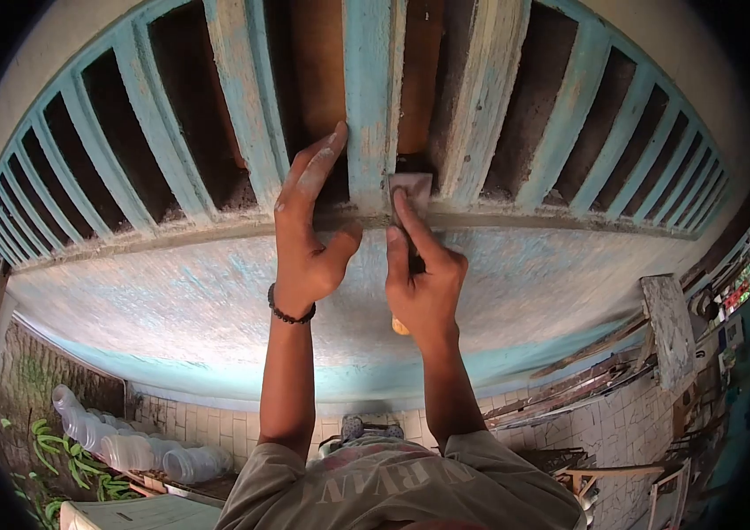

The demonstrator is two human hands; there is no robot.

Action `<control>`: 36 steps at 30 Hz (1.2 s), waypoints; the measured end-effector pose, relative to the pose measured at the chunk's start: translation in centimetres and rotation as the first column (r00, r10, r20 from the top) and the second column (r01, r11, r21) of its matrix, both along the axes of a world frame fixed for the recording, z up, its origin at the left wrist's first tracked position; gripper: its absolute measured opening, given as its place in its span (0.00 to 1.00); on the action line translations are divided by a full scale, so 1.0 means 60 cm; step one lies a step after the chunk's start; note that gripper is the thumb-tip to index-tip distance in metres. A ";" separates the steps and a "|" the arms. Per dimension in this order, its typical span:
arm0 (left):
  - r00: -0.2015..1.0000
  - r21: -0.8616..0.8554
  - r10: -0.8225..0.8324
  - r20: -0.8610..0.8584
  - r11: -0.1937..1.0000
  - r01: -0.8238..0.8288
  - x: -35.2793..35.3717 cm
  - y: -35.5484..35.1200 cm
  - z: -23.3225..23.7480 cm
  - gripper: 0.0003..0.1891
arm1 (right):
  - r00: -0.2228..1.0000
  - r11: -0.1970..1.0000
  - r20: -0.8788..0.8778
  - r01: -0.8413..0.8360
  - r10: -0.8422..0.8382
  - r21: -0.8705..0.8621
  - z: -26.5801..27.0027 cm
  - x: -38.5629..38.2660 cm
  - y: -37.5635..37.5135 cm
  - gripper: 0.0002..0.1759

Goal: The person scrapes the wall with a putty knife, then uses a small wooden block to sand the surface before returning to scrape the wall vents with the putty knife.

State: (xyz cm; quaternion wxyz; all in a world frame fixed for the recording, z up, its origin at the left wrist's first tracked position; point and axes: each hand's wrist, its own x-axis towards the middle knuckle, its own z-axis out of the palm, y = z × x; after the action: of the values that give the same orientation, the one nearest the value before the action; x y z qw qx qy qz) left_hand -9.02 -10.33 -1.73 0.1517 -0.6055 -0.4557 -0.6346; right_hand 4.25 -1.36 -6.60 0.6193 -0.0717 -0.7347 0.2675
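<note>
My right hand (428,283) grips a scraper (411,187), its forefinger stretched along the flat blade. A yellow-orange handle end pokes out below the palm. The blade lies at the right foot of the central blue slat (369,106), near the ledge (331,218). On the slat's left side, my left hand (311,221) is open, fingers pointing up and thumb apart. One fingertip meets the slat's edge, and pale dust coats that finger. A dark beaded bracelet (291,306) circles the left wrist. Blue paint on the slats is worn and patchy.
Below the ledge spreads a wall (171,283) with scraped blue and whitish paint. Clear plastic containers (127,446) lie at lower left beside green plants (70,455). A worn board (668,331) leans at right, near long wooden strips (560,393) above the tiled floor (627,433).
</note>
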 end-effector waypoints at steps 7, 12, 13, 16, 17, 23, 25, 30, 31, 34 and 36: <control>0.998 0.061 -0.042 -0.045 0.997 0.045 -0.010 0.005 -0.010 0.49 | 0.996 0.995 0.073 -0.048 0.055 -0.092 0.008 0.015 -0.006 0.24; 0.998 0.029 -0.030 -0.049 0.999 0.031 -0.007 0.000 -0.004 0.49 | 0.989 0.985 0.079 -0.116 0.126 -0.125 0.015 0.007 0.007 0.27; 0.998 0.029 -0.035 -0.049 0.999 0.037 -0.009 0.000 -0.005 0.49 | 0.986 0.980 0.080 -0.134 0.147 -0.146 0.016 0.010 0.002 0.27; 0.998 0.108 0.022 -0.053 0.994 -0.016 -0.003 0.004 -0.003 0.46 | 0.987 0.980 0.063 -0.140 0.150 -0.142 -0.005 0.021 -0.022 0.28; 0.998 0.095 -0.010 -0.063 0.995 0.016 -0.007 0.005 -0.005 0.47 | 0.987 0.984 0.069 -0.135 0.144 -0.120 -0.012 0.017 -0.026 0.28; 0.999 0.129 -0.017 -0.051 0.991 0.024 -0.005 0.004 -0.004 0.44 | 0.993 0.997 0.091 -0.073 0.072 0.001 -0.003 -0.018 -0.027 0.26; 0.998 0.141 -0.031 -0.060 0.989 0.039 -0.009 0.005 -0.006 0.44 | 0.994 0.997 0.103 -0.051 0.044 0.061 0.024 -0.013 -0.030 0.24; 0.999 0.095 -0.037 -0.030 0.995 0.040 -0.003 -0.002 -0.002 0.44 | 0.981 0.987 0.115 -0.158 0.155 0.017 0.010 -0.005 -0.018 0.26; 0.999 0.089 -0.026 -0.036 0.996 0.029 -0.002 -0.003 0.000 0.44 | 0.980 0.986 0.115 -0.167 0.163 0.029 0.003 -0.005 -0.015 0.25; 0.999 0.080 -0.021 -0.025 0.997 0.023 -0.001 0.000 0.000 0.44 | 0.978 0.978 0.066 -0.193 0.198 -0.085 0.000 -0.010 -0.020 0.24; 1.000 0.059 -0.018 -0.003 0.998 0.018 0.000 -0.001 0.001 0.45 | 0.974 0.960 0.028 -0.214 0.223 -0.179 0.019 -0.017 -0.018 0.24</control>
State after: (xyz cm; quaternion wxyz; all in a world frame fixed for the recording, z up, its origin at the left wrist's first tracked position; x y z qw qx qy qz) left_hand -8.99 -10.37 -1.66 0.1644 -0.6058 -0.4310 -0.6482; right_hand 3.25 -2.43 -5.46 0.5594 -0.0508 -0.7265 0.3959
